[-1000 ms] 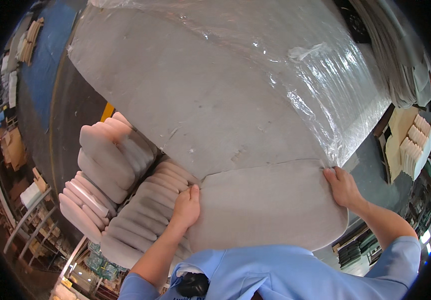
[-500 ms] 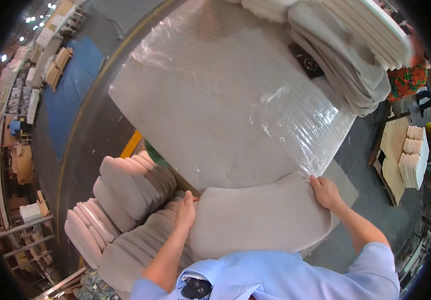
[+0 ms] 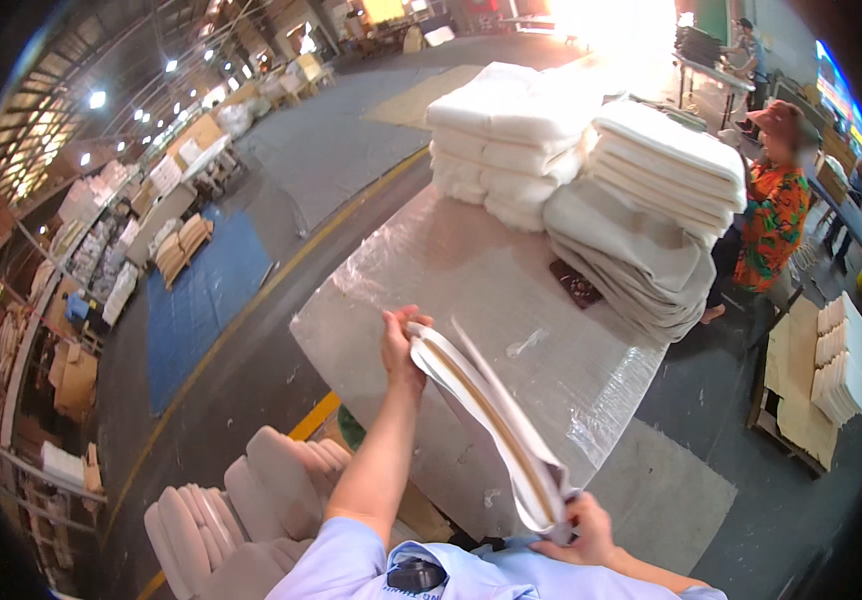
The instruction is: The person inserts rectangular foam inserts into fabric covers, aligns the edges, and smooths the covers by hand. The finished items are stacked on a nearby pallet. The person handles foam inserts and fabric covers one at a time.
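Hands grip the two ends of a flat, pale grey upholstered cushion panel (image 3: 486,425) with a tan strip showing along its edge, held up on edge above the near corner of the table (image 3: 421,290), which is wrapped in clear plastic film. The left hand (image 3: 401,345) is closed around the far end, fingers curled over the rim; the right hand (image 3: 576,525) is clamped on the near end, close to the blue shirt. The panel's long axis runs from upper left, over the table, down to the lower right toward the body, its thin edge facing up.

It looks light and fairly stiff, with soft padded faces and a slight bow along its length, so the two ends seem the sensible grip points; the fabric should not be slippery. Stacks of white and grey cushions (image 3: 641,210) sit at the table's far side, rounded grey pads (image 3: 241,510) stand in a row on the floor at lower left, and a person in an orange patterned shirt (image 3: 771,220) stands beyond the table.
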Demonstrator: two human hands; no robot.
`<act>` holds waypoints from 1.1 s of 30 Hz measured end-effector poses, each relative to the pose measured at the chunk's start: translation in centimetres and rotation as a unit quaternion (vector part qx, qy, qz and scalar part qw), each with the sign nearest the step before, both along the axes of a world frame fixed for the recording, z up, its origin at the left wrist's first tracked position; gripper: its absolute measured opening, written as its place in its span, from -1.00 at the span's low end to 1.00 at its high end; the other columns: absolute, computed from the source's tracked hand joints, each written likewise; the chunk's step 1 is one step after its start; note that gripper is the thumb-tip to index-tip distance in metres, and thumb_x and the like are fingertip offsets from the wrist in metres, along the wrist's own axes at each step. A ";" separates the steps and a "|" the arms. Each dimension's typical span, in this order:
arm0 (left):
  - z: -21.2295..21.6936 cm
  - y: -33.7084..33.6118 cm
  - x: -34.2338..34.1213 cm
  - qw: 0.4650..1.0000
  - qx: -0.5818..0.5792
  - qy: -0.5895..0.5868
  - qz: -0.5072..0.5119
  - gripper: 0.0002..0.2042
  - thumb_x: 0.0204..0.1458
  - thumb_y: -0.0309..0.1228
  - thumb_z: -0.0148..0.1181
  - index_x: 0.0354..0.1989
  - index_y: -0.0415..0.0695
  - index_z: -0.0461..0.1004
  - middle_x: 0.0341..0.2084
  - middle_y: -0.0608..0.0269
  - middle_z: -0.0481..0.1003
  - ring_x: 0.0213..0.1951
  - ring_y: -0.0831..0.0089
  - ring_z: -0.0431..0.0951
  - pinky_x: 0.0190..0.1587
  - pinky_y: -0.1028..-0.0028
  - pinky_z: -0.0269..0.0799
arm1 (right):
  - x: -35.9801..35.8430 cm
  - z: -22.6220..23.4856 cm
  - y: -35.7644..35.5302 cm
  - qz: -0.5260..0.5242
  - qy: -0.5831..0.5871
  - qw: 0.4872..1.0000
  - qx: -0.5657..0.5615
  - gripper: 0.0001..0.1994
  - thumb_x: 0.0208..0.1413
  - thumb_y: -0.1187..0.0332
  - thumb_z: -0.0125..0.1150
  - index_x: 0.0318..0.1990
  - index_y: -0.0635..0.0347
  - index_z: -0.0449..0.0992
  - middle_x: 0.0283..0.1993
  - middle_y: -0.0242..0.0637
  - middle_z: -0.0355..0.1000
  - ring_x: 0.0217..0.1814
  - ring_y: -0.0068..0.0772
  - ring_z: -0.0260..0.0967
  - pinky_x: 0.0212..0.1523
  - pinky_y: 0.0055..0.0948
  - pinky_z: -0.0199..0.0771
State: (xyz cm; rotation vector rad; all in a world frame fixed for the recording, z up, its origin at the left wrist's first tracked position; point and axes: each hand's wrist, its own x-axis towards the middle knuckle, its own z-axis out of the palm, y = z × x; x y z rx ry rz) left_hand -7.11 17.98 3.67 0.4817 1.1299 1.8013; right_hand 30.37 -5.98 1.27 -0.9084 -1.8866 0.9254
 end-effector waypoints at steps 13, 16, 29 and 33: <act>-5.0 1.6 5.2 0.994 -0.032 0.026 -0.099 -0.34 0.43 0.22 -0.28 0.23 -0.14 0.43 0.08 0.18 0.55 -0.01 0.44 0.49 0.11 0.38 0.45 | -1.9 3.0 10.2 0.298 -0.117 0.900 -0.297 -0.68 0.29 0.10 0.35 -0.27 0.22 0.61 -0.46 -0.24 0.52 -0.40 -0.41 0.45 -0.35 -0.32 0.45; -5.2 0.2 4.4 0.993 -0.017 0.061 -0.101 -0.30 0.42 0.24 -0.28 0.34 -0.14 0.36 0.26 0.14 0.44 0.19 0.38 0.42 0.27 0.35 0.33 | -4.2 4.8 15.3 0.264 -0.014 0.920 -0.289 -0.83 0.29 0.26 0.35 -0.15 0.18 0.67 -0.38 -0.30 0.55 -0.35 -0.55 0.43 -0.30 -0.41 0.47; -0.5 -3.4 7.6 0.901 -0.138 0.383 -0.151 -0.37 0.18 -0.41 0.06 0.46 -0.30 0.23 0.19 -0.09 0.53 0.18 0.25 0.57 0.20 0.36 0.43 | -17.6 1.0 30.2 0.043 -0.020 0.995 -0.090 -0.75 0.16 0.44 0.32 0.00 0.22 0.67 0.03 -0.16 0.61 -0.10 -0.23 0.58 -0.01 -0.28 0.59; -1.0 -2.8 6.3 0.889 -0.126 0.440 -0.004 -0.64 0.24 -0.34 0.04 0.03 -0.34 0.60 -0.36 -0.11 0.66 -0.21 0.20 0.71 -0.11 0.26 0.54 | -19.7 -0.9 30.1 0.004 0.064 0.989 -0.133 -0.80 0.23 0.41 0.29 -0.04 0.21 0.69 -0.03 -0.20 0.63 -0.13 -0.33 0.57 -0.04 -0.37 0.55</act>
